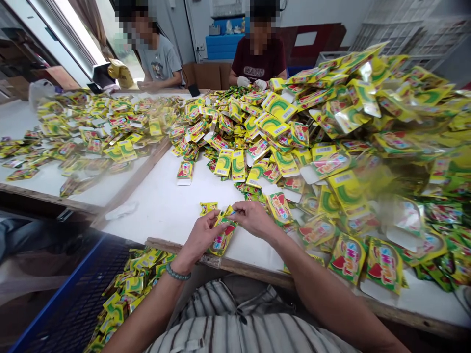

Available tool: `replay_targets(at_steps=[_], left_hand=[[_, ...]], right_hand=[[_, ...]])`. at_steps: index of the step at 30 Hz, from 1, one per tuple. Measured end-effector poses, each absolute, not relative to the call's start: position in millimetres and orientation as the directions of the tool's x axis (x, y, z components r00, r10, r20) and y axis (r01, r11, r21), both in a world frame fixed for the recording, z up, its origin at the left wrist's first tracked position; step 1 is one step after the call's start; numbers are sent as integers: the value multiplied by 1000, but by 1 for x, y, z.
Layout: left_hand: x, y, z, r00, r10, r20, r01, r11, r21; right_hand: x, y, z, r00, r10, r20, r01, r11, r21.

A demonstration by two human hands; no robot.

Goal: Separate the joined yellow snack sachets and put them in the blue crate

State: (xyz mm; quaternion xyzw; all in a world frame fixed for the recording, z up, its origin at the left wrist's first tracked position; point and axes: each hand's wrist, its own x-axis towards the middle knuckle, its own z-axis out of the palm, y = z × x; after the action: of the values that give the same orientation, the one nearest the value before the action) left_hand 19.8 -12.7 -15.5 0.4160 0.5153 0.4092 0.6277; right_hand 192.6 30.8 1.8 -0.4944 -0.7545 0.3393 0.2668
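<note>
Close to the table's front edge, my left hand [206,231] grips a small yellow and green printed box [222,240] with a red fruit picture on its face. At the upper end of this box, the fingers of my right hand [250,215] are pinched together; what they hold there is too small to make out. Just beyond my left fingers lies a small yellow packet [208,208]. To the right of my right hand, another box [279,207] lies face up, near several green packets [253,195].
A large heap of yellow boxes [275,117] covers the right and back of the white table [154,206]. More packs [95,122] lie to the left. Below the edge stands a blue crate [62,299] of filled boxes. Two people [259,59] sit across the table.
</note>
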Motion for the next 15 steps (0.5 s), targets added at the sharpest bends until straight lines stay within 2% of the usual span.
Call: replay_targets(at_steps=[4,7,12,15], left_hand=[[20,-14,-16,180,948,-264,-87,282,955],[19,-16,-16,188,947,-259,-112,282,953],[20,-18,-15,181,945,-271,-172,302,938],[18,-20,-15,191,949,-250,-183,285,941]], right_hand=[[188,27,6,-399,910,111,608,353,-711],[188,26,7,-511,850,131,599,461,-654],[184,20,3,-488,838,242,473,488,-733],[179,14,1,-556,801,223,473,525,-708]])
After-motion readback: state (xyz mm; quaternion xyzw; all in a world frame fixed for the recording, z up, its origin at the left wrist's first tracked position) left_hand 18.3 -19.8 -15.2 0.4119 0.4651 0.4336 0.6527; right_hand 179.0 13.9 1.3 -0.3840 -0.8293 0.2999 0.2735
